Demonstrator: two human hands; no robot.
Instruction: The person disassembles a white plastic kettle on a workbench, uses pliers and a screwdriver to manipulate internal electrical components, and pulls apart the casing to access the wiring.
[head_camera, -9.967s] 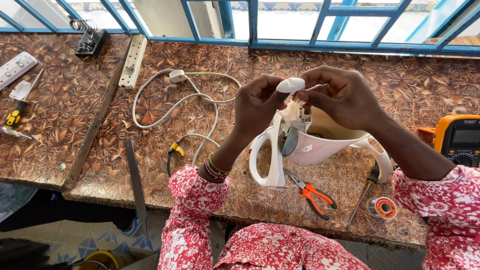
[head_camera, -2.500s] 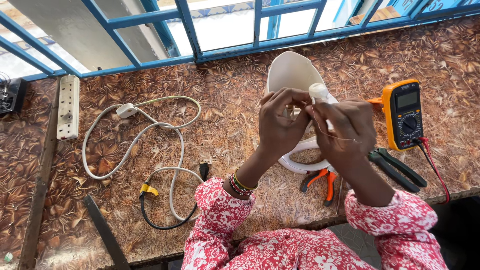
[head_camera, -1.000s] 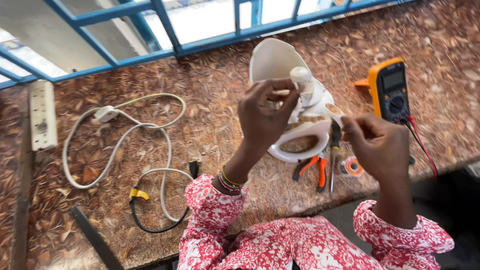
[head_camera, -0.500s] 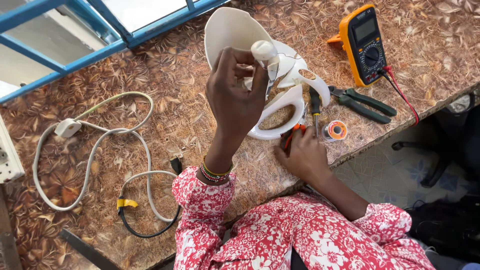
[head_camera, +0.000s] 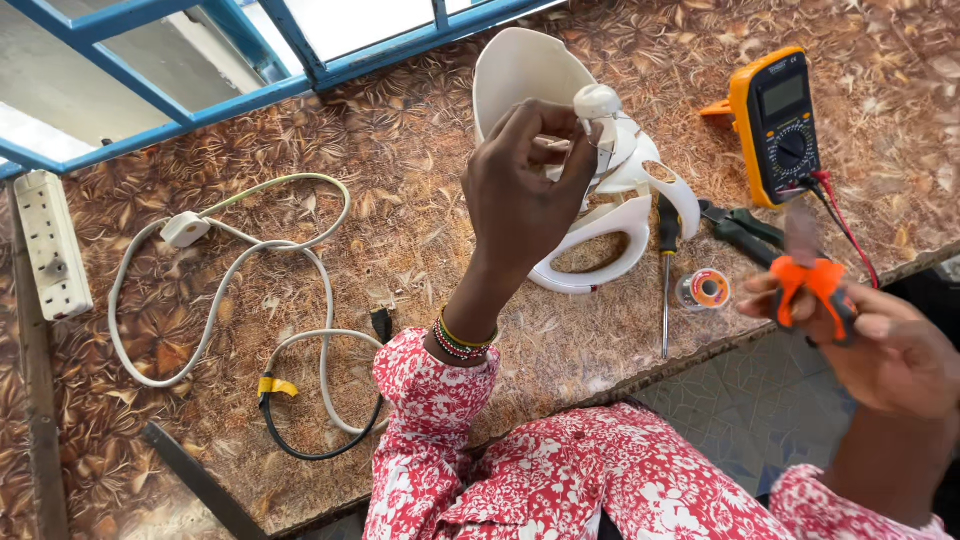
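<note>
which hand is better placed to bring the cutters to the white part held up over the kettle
Right, most likely. The right hand already grips the orange-handled cutters beside the bench edge, while the left hand is busy pinching the small white part above the white kettle.

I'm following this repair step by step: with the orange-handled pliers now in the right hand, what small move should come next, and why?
Probably bring the right hand with the orange-handled pliers up to the small white part that the left hand pinches over the white kettle. The pliers are off to the side, past the table edge, blurred, touching nothing, while the left hand holds the part raised and ready.
</note>
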